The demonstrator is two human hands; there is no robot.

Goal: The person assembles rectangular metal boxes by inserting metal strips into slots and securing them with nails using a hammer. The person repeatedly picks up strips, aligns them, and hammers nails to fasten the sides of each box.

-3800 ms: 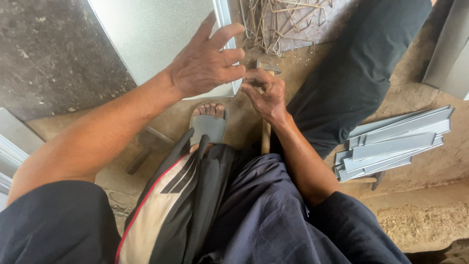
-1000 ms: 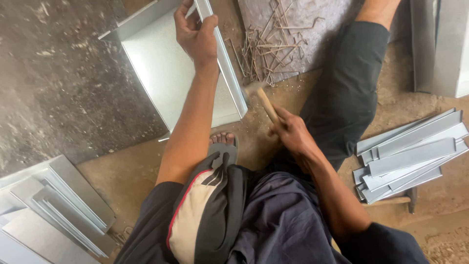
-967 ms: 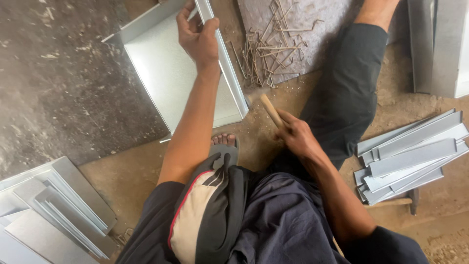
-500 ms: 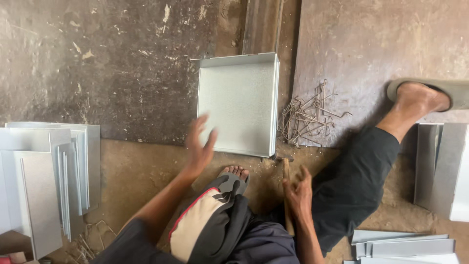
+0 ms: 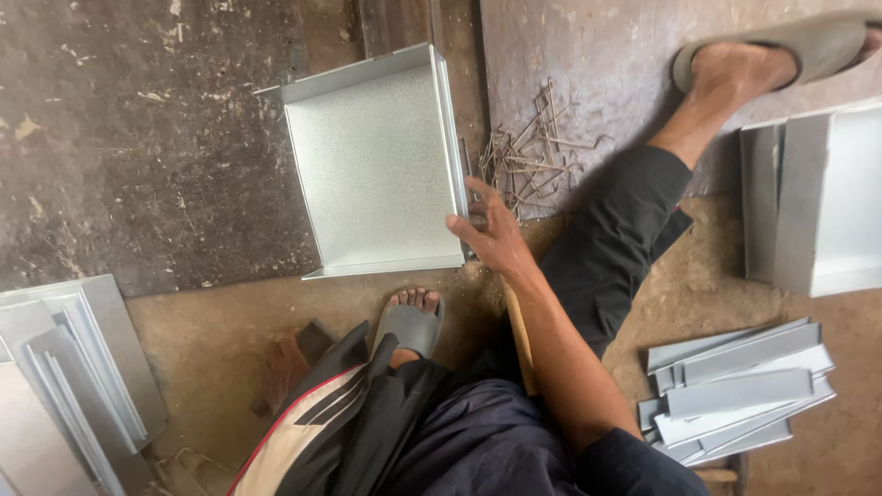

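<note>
One hand (image 5: 491, 234) is showing, the person's right, and it is resting with fingers (image 5: 478, 191) spread loosely against the right wall of the metal tray (image 5: 377, 161) lying on the floor (image 5: 138, 138). It is gripping nothing; the fingertips are only touching the tray's folded edge near the lower right corner. The left hand is out of view. Judging by this, the person is steadying or shifting the tray, and the next move would call for a firmer grip on that wall. A wooden handle (image 5: 520, 335) is lying under the forearm, a pile of nails (image 5: 528, 161) just beside the tray, and metal strips (image 5: 735, 390) farther right.
</note>
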